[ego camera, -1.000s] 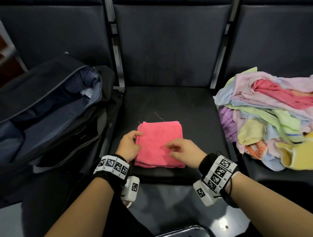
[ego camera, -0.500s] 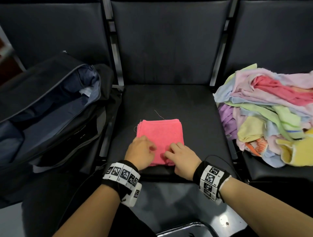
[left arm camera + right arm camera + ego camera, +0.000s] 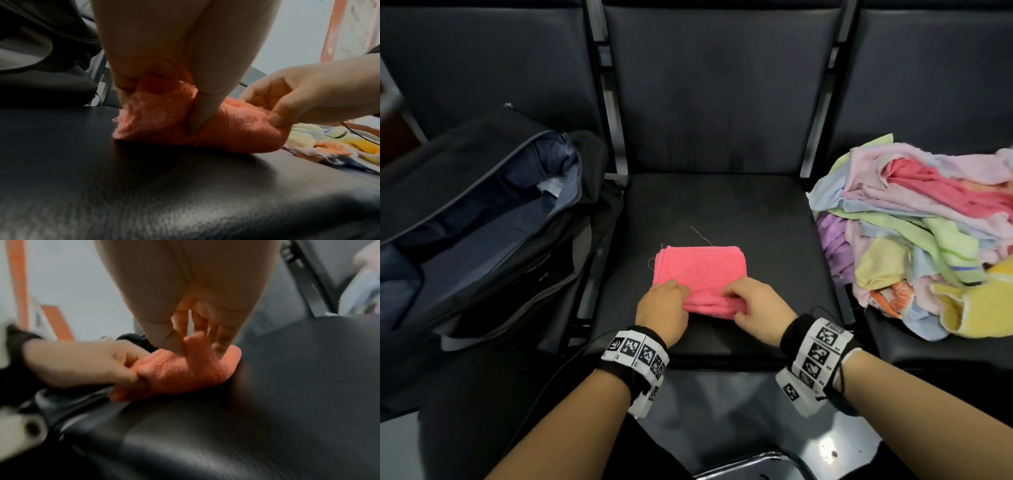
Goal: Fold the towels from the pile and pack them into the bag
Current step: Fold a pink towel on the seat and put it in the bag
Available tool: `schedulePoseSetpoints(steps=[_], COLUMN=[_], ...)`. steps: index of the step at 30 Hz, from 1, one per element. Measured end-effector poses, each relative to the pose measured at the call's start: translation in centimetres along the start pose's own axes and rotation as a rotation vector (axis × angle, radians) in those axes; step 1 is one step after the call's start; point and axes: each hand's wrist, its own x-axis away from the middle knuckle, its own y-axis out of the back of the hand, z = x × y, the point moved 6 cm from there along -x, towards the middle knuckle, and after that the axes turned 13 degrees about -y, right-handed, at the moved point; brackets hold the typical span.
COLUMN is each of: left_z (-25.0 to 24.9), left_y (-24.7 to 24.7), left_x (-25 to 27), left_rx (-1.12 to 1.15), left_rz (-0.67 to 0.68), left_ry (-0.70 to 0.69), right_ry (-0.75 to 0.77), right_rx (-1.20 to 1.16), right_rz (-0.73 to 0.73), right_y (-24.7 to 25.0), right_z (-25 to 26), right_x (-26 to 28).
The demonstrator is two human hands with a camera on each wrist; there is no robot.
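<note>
A folded pink towel (image 3: 700,270) lies on the middle black seat (image 3: 722,205). My left hand (image 3: 664,305) pinches its near left edge, thumb under and fingers on top, which the left wrist view shows on the pink towel (image 3: 156,120). My right hand (image 3: 753,305) pinches the near right edge, and the right wrist view shows its fingers on the pink towel (image 3: 185,371). The near edge is lifted slightly off the seat. An open dark bag (image 3: 465,212) sits on the left seat. The towel pile (image 3: 921,233) lies on the right seat.
Seat backs (image 3: 722,85) rise behind all three seats. Metal frame bars (image 3: 613,137) separate the seats. A glossy floor (image 3: 722,428) shows below the seat front, with a metal rim (image 3: 743,466) at the bottom edge.
Both hands slid from the towel's sides and top to its near edge and now pinch it, raising that edge a little.
</note>
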Motion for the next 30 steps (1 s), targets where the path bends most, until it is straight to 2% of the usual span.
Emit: schedulePoseSetpoints(steps=[5, 7, 14, 21, 25, 30], left_z=[0.4, 0.6, 1.4, 3.3, 3.6, 3.6], left_y=[0.4, 0.4, 0.2, 1.7, 2.4, 1.6], left_x=[0.2, 0.2, 0.2, 0.3, 0.3, -0.1], left_rx=[0.065, 0.076, -0.057, 0.409, 0.572, 0.642], left_rz=[-0.017, -0.018, -0.047, -0.168, -0.249, -0.225], left_ry=[-0.01, -0.006, -0.008, 0.079, 0.059, 0.031], right_ry=[0.142, 0.133, -0.018, -0.012, -0.05, -0.091], right_rx=[0.356, 0.369, 0.055, -0.232, -0.326, -0.379], right_rz=[0.003, -0.049, -0.114, -0.235, -0.213, -0.215], right_y=[-3.1, -3.2, -0.7, 2.7, 3.4, 3.4], right_z=[0.4, 0.2, -1.3, -2.7, -4.2, -5.2], right_x=[1.5, 1.4, 0.1, 0.0, 0.0, 0.0])
